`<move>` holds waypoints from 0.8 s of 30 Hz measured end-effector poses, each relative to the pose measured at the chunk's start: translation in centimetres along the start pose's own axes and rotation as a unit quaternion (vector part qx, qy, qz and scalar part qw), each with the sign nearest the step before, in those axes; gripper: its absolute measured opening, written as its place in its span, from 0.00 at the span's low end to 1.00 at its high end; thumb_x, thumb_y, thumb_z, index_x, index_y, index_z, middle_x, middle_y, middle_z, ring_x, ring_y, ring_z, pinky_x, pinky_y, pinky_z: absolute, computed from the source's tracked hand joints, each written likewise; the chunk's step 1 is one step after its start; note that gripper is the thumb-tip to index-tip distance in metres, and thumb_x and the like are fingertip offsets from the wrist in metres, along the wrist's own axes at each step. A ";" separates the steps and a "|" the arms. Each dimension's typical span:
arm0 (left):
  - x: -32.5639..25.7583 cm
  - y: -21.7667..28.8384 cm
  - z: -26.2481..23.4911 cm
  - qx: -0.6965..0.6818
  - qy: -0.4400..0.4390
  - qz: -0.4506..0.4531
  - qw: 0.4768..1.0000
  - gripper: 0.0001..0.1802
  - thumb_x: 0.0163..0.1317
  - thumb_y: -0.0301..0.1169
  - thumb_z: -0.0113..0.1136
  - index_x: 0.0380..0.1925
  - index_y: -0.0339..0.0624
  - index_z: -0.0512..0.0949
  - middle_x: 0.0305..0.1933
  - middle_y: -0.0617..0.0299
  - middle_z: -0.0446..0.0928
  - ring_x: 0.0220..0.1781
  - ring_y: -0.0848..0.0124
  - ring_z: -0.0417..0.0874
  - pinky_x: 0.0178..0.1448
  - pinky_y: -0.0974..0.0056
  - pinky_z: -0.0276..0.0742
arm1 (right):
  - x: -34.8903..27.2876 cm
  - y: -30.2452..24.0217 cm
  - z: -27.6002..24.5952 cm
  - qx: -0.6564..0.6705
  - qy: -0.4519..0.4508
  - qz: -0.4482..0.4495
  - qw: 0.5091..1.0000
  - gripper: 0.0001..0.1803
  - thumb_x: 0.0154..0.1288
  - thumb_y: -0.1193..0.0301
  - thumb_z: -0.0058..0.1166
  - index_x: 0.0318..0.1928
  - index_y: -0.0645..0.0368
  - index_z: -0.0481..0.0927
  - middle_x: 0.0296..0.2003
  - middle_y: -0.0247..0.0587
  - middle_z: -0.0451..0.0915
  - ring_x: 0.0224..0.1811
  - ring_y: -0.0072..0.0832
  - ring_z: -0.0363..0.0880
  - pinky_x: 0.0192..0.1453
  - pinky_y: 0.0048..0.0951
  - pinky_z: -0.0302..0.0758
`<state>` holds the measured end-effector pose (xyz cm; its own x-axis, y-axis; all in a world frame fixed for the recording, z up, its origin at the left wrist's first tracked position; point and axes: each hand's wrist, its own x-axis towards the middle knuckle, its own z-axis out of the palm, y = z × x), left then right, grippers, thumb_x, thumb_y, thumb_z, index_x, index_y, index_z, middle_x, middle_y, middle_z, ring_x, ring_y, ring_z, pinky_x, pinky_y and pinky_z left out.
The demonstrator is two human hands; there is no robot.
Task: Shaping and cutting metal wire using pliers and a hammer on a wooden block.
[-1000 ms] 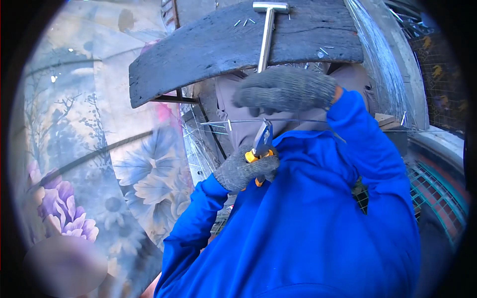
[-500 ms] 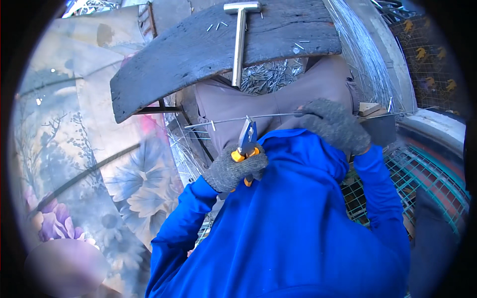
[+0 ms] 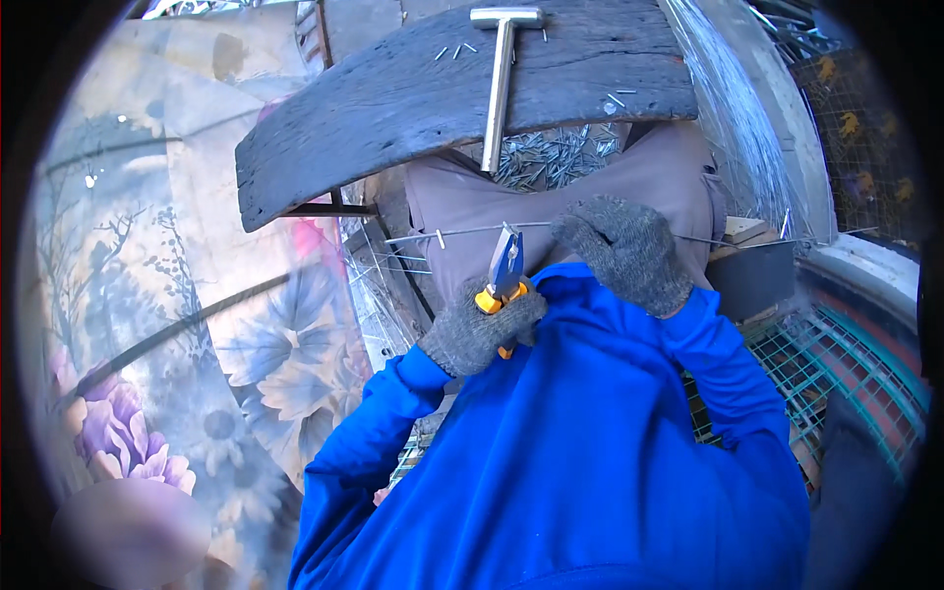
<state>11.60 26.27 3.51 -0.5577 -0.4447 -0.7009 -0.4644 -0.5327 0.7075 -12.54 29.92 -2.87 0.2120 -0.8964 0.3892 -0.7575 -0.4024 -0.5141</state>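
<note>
My left hand (image 3: 482,332), in a grey knit glove, is closed around pliers (image 3: 506,267) with blue-and-orange handles. The jaws point up and reach a thin metal rod (image 3: 418,237) lying crosswise above my lap; whether they bite on it I cannot tell. A short bright pin (image 3: 440,239) sits across the rod left of the jaws. My right hand (image 3: 629,251), gloved alike, is closed on the rod just right of the pliers, its fingertips partly hidden. Beyond it the rod runs on to the right.
Ahead lies a dark worn wooden board (image 3: 393,123) bearing a metal T-shaped hammer (image 3: 500,93) and several short pins. Many cut pins (image 3: 556,157) are heaped below its near edge. Long wires (image 3: 733,108) stand at right, above green wire mesh (image 3: 826,364). Flowered sheeting (image 3: 236,295) covers the left.
My right hand has slid left along the rod, closer to the pliers, and more rod shows to its right. My left hand keeps hold of the pliers. The whole view has shifted slightly.
</note>
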 end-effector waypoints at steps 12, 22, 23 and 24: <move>2.3 -2.6 -0.8 0.095 0.165 0.070 0.979 0.13 0.67 0.40 0.67 0.41 0.42 0.81 0.28 0.63 0.82 0.28 0.77 0.83 0.29 0.71 0.76 | 1.3 -0.7 1.4 0.064 -0.012 0.076 0.995 0.13 0.72 0.64 0.55 0.53 0.47 0.86 0.45 0.40 0.86 0.42 0.38 0.86 0.44 0.40 0.83; 1.4 -1.1 -0.7 -0.003 0.058 0.038 0.998 0.18 0.69 0.45 0.64 0.43 0.40 0.84 0.27 0.60 0.83 0.29 0.73 0.83 0.32 0.67 0.78 | 2.2 -2.2 -0.2 0.169 0.046 0.178 0.968 0.11 0.65 0.62 0.64 0.40 0.57 0.88 0.36 0.45 0.87 0.37 0.41 0.87 0.40 0.39 0.82; 1.4 -1.1 -0.7 -0.028 0.041 0.047 0.998 0.18 0.69 0.46 0.63 0.42 0.40 0.84 0.27 0.60 0.83 0.28 0.73 0.83 0.32 0.67 0.79 | 2.2 -2.2 -0.2 0.169 0.047 0.178 0.968 0.11 0.65 0.62 0.64 0.40 0.57 0.88 0.36 0.45 0.87 0.37 0.41 0.87 0.40 0.39 0.82; 1.4 -0.9 -0.8 -0.028 0.040 0.047 0.998 0.18 0.69 0.46 0.63 0.42 0.40 0.84 0.27 0.60 0.83 0.28 0.73 0.83 0.32 0.67 0.79 | 2.2 -2.2 -0.1 0.174 0.067 0.185 0.965 0.12 0.64 0.61 0.66 0.37 0.58 0.88 0.33 0.45 0.86 0.35 0.41 0.87 0.39 0.38 0.82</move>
<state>11.80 25.59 1.83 -0.5388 -0.5498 -0.6383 -0.3728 -0.5238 0.7659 -10.48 28.83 -0.77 -0.1318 -0.9681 0.2132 -0.5083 -0.1186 -0.8530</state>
